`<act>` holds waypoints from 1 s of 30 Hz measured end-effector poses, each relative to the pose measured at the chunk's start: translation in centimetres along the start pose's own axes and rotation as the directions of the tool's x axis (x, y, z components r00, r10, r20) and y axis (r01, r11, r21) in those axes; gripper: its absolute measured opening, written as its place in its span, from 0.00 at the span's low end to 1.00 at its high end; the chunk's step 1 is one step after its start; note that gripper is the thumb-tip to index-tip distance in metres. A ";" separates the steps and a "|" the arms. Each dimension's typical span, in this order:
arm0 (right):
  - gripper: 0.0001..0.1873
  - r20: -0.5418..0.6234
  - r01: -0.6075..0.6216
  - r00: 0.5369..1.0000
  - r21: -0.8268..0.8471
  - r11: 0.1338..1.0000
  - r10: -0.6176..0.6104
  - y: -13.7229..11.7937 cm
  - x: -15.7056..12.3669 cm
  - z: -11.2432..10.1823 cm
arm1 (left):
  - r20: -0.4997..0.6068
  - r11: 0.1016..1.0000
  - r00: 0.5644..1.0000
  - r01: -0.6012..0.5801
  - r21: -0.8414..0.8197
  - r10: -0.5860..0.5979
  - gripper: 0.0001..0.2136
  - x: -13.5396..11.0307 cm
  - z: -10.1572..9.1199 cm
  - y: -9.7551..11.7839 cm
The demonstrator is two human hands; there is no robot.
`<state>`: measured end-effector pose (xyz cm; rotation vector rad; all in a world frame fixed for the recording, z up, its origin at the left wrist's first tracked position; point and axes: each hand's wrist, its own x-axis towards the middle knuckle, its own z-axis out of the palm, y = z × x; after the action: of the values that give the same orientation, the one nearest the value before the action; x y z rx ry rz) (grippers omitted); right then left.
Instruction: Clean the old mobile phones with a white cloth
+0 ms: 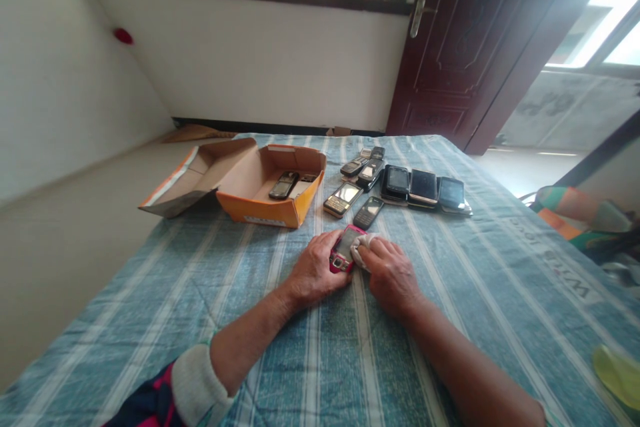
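Note:
My left hand (319, 264) is closed around the left side of a pink mobile phone (344, 248), whose grey screen and keys face up. In my right hand (390, 273) a bunched white cloth (361, 250) is pinched, pressed against the phone's right side. Just beyond my hands lie a dark keypad phone (369, 213) and a phone with a gold keypad (343, 198). Part of the pink phone is hidden by my fingers and the cloth.
An orange cardboard box (265, 211) stands open at the left with phones (284, 185) inside. Stacked touchscreen phones (423, 186) lie at the right, with more keypad phones (371, 172) beside them. A striped blue cloth (240, 333) covers the table. Something yellow-green (617, 373) is at the right edge.

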<state>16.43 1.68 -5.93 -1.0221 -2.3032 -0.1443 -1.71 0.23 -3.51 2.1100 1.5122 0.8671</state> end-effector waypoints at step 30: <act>0.15 -0.022 -0.055 0.998 -0.022 0.998 0.055 -0.1 0.1 -0.6 | -0.014 0.999 1.000 -0.006 0.052 0.007 0.34 -1.0 -0.1 0.9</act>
<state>16.57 1.51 -5.38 -1.0891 -2.2565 -0.1590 -1.38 -1.05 -3.14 2.1510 1.5517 0.8557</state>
